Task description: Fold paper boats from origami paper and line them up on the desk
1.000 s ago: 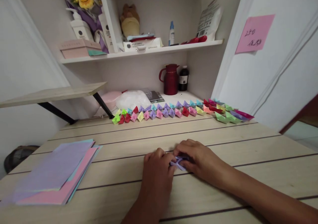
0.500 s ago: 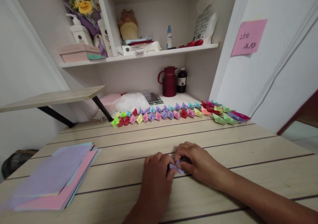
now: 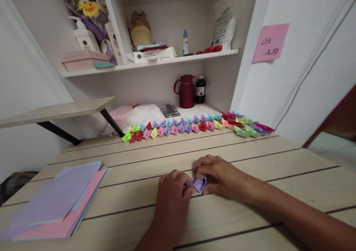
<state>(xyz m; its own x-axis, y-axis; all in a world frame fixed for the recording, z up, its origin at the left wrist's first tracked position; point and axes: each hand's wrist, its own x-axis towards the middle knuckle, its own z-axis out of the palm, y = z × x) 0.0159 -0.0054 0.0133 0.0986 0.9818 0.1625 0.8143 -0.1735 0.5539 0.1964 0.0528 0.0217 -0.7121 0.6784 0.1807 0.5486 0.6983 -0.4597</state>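
A small folded purple paper piece (image 3: 199, 184) sits between my two hands, low over the middle of the table. My left hand (image 3: 174, 191) pinches its left end between thumb and fingers. On the other side, my right hand (image 3: 218, 175) grips its right part with curled fingers and thumb. The piece's near face shows, pointed toward me, while its edges are partly hidden by fingertips. Beyond the hands stand rows of folded paper boats (image 3: 174, 129) in several colours. To the left lies a stack of coloured paper sheets (image 3: 61, 195), purple on top and pink beneath.
The wooden table (image 3: 133, 221) has dark plank lines. A small raised shelf (image 3: 63, 109) on black legs stands at the left. Behind the boats are a dark red jug (image 3: 187, 91), a dark bottle (image 3: 200, 90) and a white bundle (image 3: 146, 114). A pink note (image 3: 270, 43) sticks to the right wall.
The purple paper looks more spread, with a wider face showing. My right fingers have shifted slightly around its right side. The camera view has turned a little.
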